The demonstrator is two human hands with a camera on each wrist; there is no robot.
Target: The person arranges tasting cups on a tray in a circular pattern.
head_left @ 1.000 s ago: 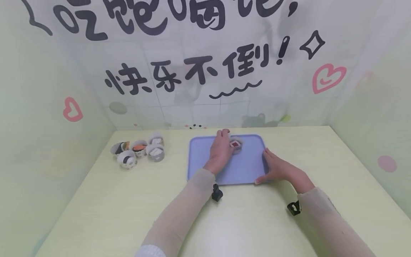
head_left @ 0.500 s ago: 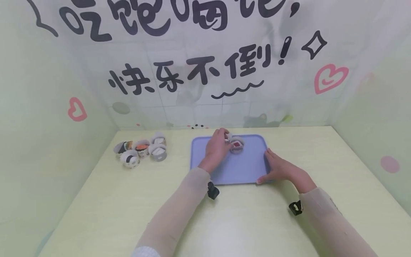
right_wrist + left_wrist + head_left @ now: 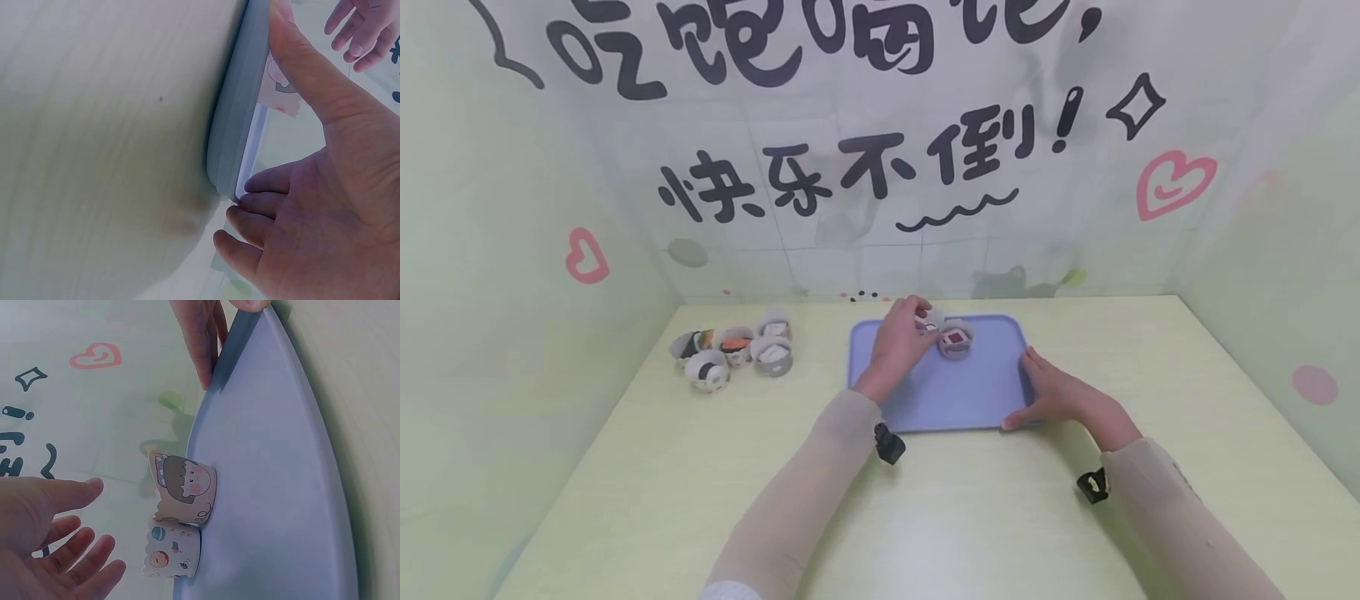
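A blue rectangular tray [image 3: 955,392] lies on the table. Near its far side stand two small paper cups with scalloped rims, side by side. One cup [image 3: 187,484] bears a printed cartoon face and has a dark red square inside. The other cup [image 3: 178,550] carries small colored motifs; my left hand [image 3: 904,340] partly hides it in the head view. In the left wrist view this hand is apart from both cups, thumb and fingers spread, holding nothing. My right hand [image 3: 1056,392] holds the tray's right side, thumb at the near corner and fingertips along the right rim.
At the table's back left stands a cluster of several similar cups, one with an orange piece [image 3: 735,343] in it. A printed wall [image 3: 865,242] rises behind the table, with side walls at left and right. Black wrist mounts [image 3: 890,443] hang below the sleeves.
My left hand has drawn slightly back and to the left, letting go of the patterned cup, which now shows more. My right hand stays at the tray. The head view has shifted slightly.
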